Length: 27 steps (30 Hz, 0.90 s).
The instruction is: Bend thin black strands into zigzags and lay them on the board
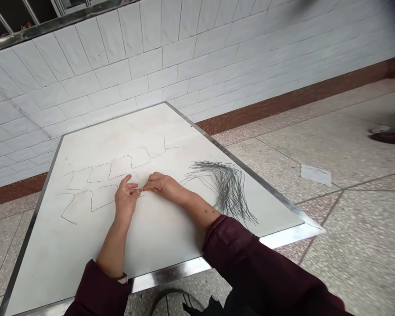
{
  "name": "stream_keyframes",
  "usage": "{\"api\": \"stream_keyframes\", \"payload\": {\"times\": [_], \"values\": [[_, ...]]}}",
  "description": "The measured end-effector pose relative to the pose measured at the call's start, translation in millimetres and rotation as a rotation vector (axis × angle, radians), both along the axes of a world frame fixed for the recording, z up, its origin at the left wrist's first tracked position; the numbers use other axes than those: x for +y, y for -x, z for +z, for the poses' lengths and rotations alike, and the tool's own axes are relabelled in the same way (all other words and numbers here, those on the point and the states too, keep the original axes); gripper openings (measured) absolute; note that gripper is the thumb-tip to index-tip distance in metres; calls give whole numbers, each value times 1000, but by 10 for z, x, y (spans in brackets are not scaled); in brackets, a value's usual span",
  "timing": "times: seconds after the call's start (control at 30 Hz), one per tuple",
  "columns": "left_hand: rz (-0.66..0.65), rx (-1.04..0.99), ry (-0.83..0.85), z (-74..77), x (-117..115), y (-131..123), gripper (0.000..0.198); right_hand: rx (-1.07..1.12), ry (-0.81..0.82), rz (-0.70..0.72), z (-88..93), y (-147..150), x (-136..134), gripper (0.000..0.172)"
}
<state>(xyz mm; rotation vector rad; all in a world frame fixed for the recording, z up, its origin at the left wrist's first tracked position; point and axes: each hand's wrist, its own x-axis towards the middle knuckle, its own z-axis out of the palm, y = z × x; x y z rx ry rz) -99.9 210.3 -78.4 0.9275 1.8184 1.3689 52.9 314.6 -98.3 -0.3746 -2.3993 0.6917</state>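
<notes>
Seemingly, right hand (pixel 164 186) pinches wire (pixel 138 181).

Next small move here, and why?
I'd probably align the thin wire with the nearby zigzag wires: the left hand and right hand appear to pinch it, fingertips nearly meeting, and those wires lie spread on the table, apart from the loose wire bundle.

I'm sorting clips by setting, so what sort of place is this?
Perhaps a simple workroom or corridor; the view doesn't settle which. The white-tiled wall, metal-edged table and heap of thin dark strands on it suggest a plain work area.
</notes>
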Motion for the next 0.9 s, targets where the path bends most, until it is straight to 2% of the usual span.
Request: {"api": "stream_keyframes", "payload": {"times": [0.2,0.43,0.5,0.63,0.73,0.83,0.9], "values": [[-39,187,45,29,-9,-37,57,-25,-21,-6,-14,-12,51,20],[-45,310,60,69,-38,-14,46,-68,-43,-36,12,-58,97,20],[-7,415,12,67,-40,42,42,-77,-36,-32,31,-74,93,21],[17,759,-125,35,0,222,38,-57,-52,-34,61,-87,83,18],[7,865,-146,4,31,349,38,-20,-70,-59,73,-88,89,25],[33,869,-137,-11,27,417,42,7,-33,-132,86,-101,116,31],[62,850,-128,-6,8,429,43,46,65,-261,101,-118,147,25]]}}
